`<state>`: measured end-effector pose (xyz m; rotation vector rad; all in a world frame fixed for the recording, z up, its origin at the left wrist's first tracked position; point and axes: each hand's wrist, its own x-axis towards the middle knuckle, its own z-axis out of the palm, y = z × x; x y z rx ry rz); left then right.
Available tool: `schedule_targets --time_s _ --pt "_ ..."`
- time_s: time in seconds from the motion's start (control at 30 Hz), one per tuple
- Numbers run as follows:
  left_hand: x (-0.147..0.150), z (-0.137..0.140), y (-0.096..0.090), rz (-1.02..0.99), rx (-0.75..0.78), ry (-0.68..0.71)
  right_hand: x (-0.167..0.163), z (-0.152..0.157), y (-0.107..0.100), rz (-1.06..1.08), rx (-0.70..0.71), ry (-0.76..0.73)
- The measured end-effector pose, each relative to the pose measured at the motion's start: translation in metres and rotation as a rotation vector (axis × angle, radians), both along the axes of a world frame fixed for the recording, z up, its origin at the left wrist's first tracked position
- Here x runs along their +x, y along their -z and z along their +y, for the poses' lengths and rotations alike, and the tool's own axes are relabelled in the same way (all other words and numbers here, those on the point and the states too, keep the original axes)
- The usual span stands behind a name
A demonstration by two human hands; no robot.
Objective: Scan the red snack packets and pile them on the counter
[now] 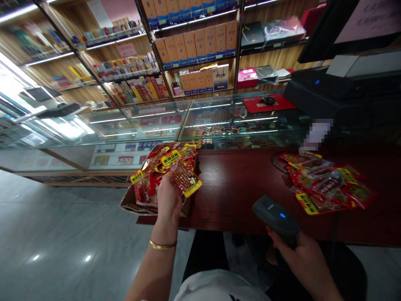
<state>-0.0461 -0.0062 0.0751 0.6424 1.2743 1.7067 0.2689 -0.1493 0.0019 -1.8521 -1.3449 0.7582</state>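
Observation:
My left hand (169, 196), with a gold bangle at the wrist, grips a snack packet (183, 175) with red and yellow ends and clear film. The packet is above a cardboard box (128, 200) full of similar red and yellow packets, at the left end of the dark red table. My right hand (300, 251) is wrapped around a dark handheld barcode scanner (272, 215) with a blue light, held at the table's front edge. Farther right, a loose pile of snack packets (328, 182) lies on the table.
A glass display counter (156, 121) runs behind the table (225, 184). On it are a mouse (267, 100) on a red mat (250, 105) and a dark machine under a monitor (354, 25). Shelves with boxes (200, 44) line the wall.

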Motion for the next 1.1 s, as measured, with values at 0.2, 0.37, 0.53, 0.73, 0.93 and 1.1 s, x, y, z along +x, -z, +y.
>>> schedule_targets --time_s 0.2,0.37,0.53,0.73,0.93,1.1 --pt "0.054 -0.017 0.012 -0.266 -0.071 0.490 0.004 -0.002 -0.005 -0.012 -0.029 0.030" --pt "0.085 -0.016 0.051 -0.177 -0.179 0.720 0.005 -0.004 -0.007 -0.006 0.001 -0.014" --pt "0.087 -0.011 0.062 -0.179 -0.201 0.822 0.007 -0.005 -0.006 -0.016 0.026 -0.051" --pt "0.075 -0.002 0.064 -0.516 -0.416 0.792 0.003 -0.002 -0.014 -0.007 0.027 -0.057" --pt "0.068 -0.006 0.057 -0.784 -0.372 0.910 0.001 -0.003 -0.015 -0.011 0.043 -0.062" --pt "0.070 -0.006 0.056 -0.599 -0.350 0.882 0.001 -0.004 -0.014 -0.025 0.048 -0.065"
